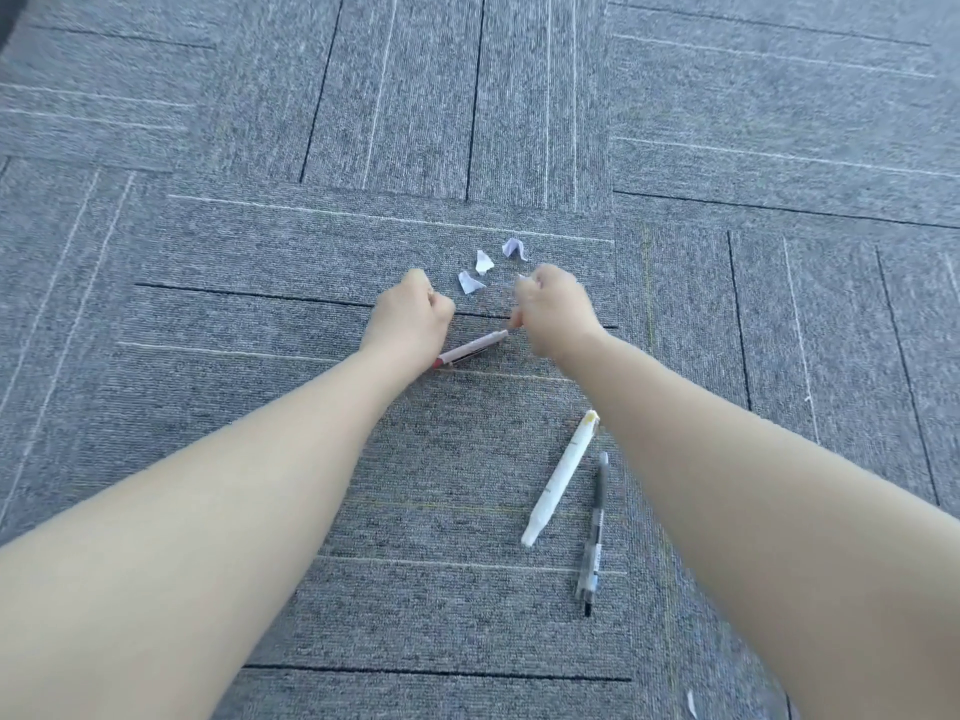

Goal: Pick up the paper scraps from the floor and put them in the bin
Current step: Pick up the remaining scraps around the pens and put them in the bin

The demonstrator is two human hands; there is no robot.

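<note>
Three crumpled white paper scraps lie close together on the grey carpet: one (470,282) nearest my hands, one (483,262) just beyond it, one (514,249) farthest and to the right. My left hand (410,309) is a closed fist just left of the nearest scrap, and nothing shows in it. My right hand (556,309) is curled shut and slightly blurred, to the right of the scraps. A white sliver of paper (521,277) pokes out at its fingertips. Another small scrap (691,704) lies at the bottom edge. No bin is in view.
A red-and-white pen (470,348) lies on the carpet between my wrists. A white pen (561,478) and a clear black pen (595,532) lie side by side nearer me, under my right forearm. Grey carpet tiles (260,459) fill the whole view.
</note>
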